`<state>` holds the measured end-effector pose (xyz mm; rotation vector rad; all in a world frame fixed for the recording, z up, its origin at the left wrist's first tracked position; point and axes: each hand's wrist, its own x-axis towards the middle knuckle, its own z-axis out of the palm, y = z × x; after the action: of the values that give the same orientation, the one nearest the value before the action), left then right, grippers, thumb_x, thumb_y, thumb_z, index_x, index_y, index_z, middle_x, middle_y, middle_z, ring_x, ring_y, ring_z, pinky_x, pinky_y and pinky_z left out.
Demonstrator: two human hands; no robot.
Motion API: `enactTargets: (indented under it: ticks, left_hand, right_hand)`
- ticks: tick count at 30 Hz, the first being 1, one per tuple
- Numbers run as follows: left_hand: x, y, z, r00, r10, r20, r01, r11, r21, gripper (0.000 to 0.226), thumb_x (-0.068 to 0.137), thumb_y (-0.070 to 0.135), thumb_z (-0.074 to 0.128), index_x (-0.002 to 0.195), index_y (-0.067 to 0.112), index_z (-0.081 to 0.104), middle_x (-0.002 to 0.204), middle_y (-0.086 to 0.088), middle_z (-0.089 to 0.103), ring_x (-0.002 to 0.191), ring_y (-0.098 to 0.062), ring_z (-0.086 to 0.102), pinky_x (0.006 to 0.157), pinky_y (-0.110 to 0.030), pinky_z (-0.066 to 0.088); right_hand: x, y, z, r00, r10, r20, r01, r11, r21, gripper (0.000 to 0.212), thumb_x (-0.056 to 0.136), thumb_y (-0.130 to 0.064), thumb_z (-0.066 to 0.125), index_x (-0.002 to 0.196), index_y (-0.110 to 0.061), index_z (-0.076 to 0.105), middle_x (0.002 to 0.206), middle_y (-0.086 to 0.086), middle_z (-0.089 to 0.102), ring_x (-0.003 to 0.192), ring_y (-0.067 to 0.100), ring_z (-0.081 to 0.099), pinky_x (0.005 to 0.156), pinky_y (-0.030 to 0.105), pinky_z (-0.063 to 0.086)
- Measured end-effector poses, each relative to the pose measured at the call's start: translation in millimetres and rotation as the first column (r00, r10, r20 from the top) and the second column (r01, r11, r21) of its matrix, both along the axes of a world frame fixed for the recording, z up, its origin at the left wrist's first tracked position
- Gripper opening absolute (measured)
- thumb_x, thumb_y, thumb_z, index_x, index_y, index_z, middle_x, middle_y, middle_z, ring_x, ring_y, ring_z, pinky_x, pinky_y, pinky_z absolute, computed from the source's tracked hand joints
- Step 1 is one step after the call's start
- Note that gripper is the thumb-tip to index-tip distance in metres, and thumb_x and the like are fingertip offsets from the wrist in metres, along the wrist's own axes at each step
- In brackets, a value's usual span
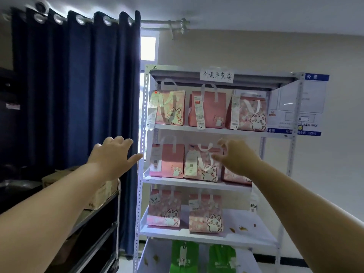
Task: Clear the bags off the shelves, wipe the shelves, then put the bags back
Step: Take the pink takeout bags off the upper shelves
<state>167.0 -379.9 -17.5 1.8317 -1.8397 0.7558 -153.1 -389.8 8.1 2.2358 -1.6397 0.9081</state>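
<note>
Both my hands, left (110, 156) and right (236, 156), reach empty, fingers spread, toward the middle shelf (197, 184); best take its bags (201, 162) by the handles.

Shelf sign (216, 76) reads 外卖取餐架; receipt (199, 113) numbered 2.

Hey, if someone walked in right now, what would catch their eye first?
Likely the white shelf unit at centre, lined with pink cat bags on three levels and green bags at the bottom. Both arms reach toward the second level, left hand by the post, right hand in front of the bags. A dark blue curtain fills the left.
</note>
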Motion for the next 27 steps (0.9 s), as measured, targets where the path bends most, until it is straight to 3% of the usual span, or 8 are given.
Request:
enactTargets:
  ticks: [6,17,27]
  left_hand:
    - [8,-89,-9,1.0,-0.012,-0.021,0.012,1.0,0.004,0.065,0.087,0.065,0.03,0.135,0.022,0.039,0.13,-0.001,0.05,0.117,-0.023,0.047,0.092,-0.042,0.04]
    - [17,-288,8,0.997,0.009,-0.079,-0.013,0.999,-0.048,0.067,0.084,0.069,0.031,0.133,0.024,0.041,0.128,0.002,0.052,0.114,-0.02,0.05,0.085,-0.039,0.047]
    - [38,-420,22,0.987,-0.065,-0.147,0.055,0.996,-0.07,0.066,0.085,0.068,0.033,0.133,0.025,0.041,0.131,0.005,0.049,0.115,-0.016,0.05,0.085,-0.036,0.049]
  right_hand:
    - [6,-92,-8,1.0,-0.014,-0.016,0.014,1.0,0.024,0.053,0.086,-0.043,0.06,0.129,-0.015,0.048,0.128,0.006,0.058,0.108,0.021,0.057,0.093,0.043,0.048]
    - [19,-310,8,0.998,0.049,-0.035,-0.05,0.998,-0.032,0.05,0.087,-0.044,0.057,0.129,-0.017,0.048,0.124,0.004,0.059,0.108,0.018,0.057,0.092,0.04,0.049]
    - [56,-450,29,0.998,0.052,0.032,-0.047,0.989,-0.142,0.035,0.088,-0.041,0.055,0.114,-0.017,0.058,0.107,-0.001,0.065,0.092,0.016,0.058,0.072,0.03,0.045]
